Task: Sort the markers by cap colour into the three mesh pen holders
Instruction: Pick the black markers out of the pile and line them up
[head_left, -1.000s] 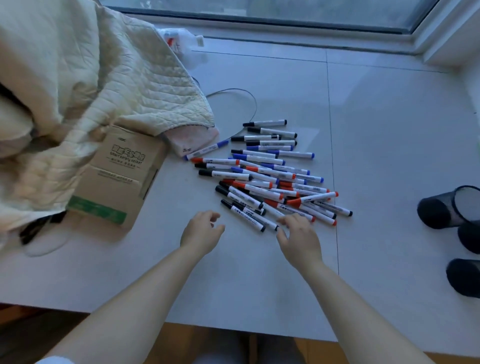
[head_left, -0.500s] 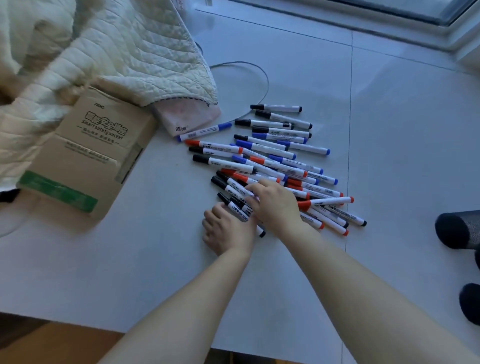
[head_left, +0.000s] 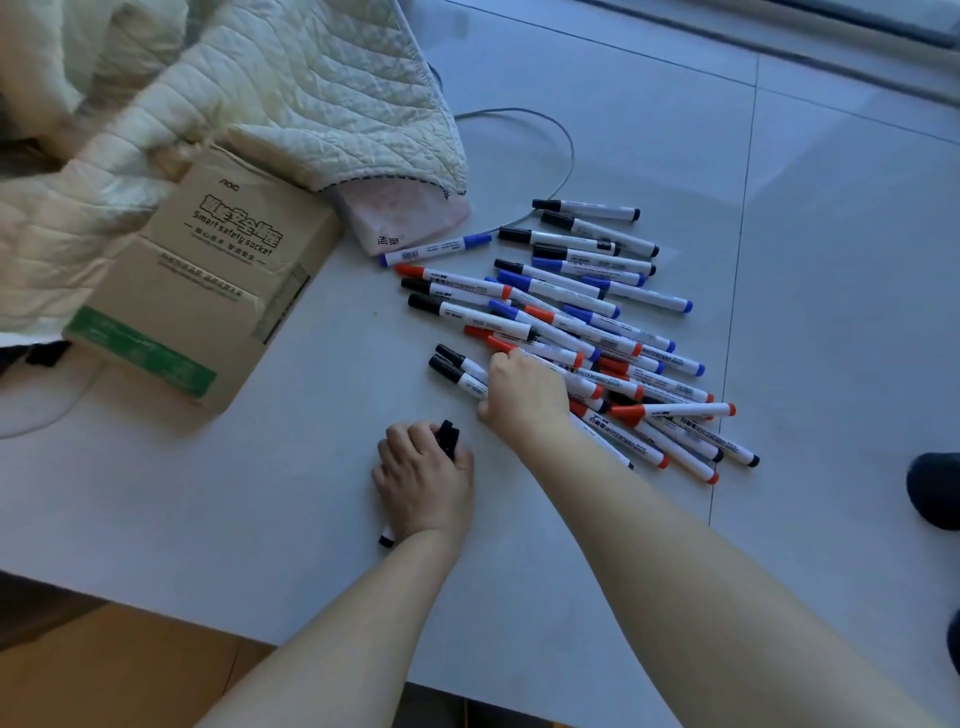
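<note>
A pile of whiteboard markers (head_left: 587, 312) with black, blue and red caps lies on the pale table (head_left: 831, 260). My left hand (head_left: 423, 480) grips black-capped markers (head_left: 447, 436); their caps stick out above my fingers and an end shows below my wrist. My right hand (head_left: 524, 395) reaches over two more black-capped markers (head_left: 457, 366) at the pile's near-left edge, its fingers curled on them. One dark mesh pen holder (head_left: 935, 491) lies on its side at the right edge, and part of another (head_left: 953, 644) shows below it.
A cardboard box (head_left: 208, 280) lies at the left, partly under a cream quilted blanket (head_left: 260, 88). A pink tissue pack (head_left: 410, 218) and a grey cable loop (head_left: 566, 150) sit behind the pile. The table's near edge runs below my arms.
My left hand has taken hold of black-capped markers and drawn back toward me. My right hand moved left onto two more black-capped markers. The view shifted closer and left.
</note>
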